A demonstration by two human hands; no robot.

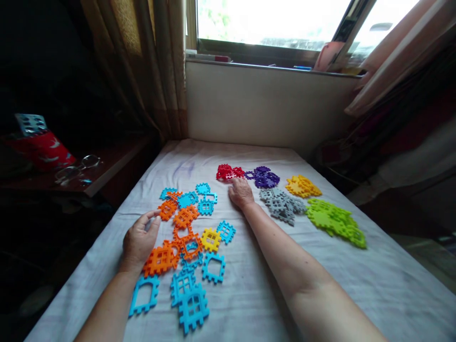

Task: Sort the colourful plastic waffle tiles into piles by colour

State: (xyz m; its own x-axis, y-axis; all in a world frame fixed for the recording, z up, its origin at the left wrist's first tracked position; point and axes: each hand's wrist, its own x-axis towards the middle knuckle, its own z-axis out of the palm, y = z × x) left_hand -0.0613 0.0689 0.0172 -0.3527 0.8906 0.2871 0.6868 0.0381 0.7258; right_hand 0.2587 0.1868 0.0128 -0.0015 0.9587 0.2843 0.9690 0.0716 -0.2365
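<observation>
On the left, my left hand (140, 237) rests beside the orange pieces (162, 258), its fingers bent and apart, fingertips near an orange piece. Blue pieces (193, 306) lie mixed with the orange ones, with one yellow piece (211, 240) among them. My right hand (241, 192) reaches forward to the near edge of the red pile (225, 172); its fingertips are partly hidden, so a held piece cannot be made out. Just right of it are the purple pile (266, 178) and the grey pile (281, 204).
A yellow-orange pile (302, 186) and a green pile (335, 221) lie to the right on the sheeted surface (356, 294). At the left, a dark table (117, 164) holds glasses (90, 161) and a red container (46, 151). A window sill and curtains are behind.
</observation>
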